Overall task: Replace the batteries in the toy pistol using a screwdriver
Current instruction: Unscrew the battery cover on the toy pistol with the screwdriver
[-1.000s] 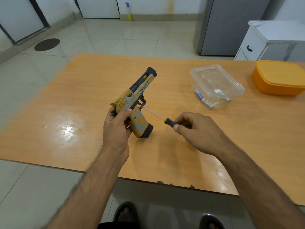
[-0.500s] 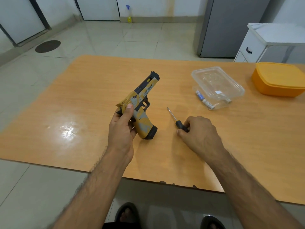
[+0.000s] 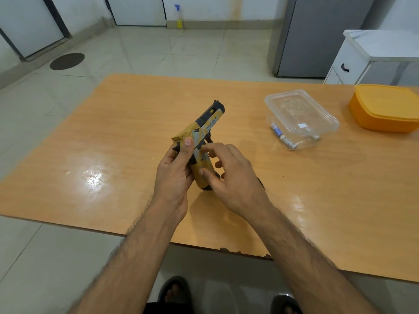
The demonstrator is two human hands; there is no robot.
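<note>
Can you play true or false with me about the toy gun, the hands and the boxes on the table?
1. The left hand holds the toy pistol. True.
2. The right hand holds a screwdriver. False: it holds none; its fingers touch the pistol's grip.
3. The clear container lies upside down on the table, with batteries at its near edge. True.
4. The orange box has its lid off. False: the lid is on.
5. The pistol lies flat on the table. False: it is held up, muzzle pointing away.
</note>
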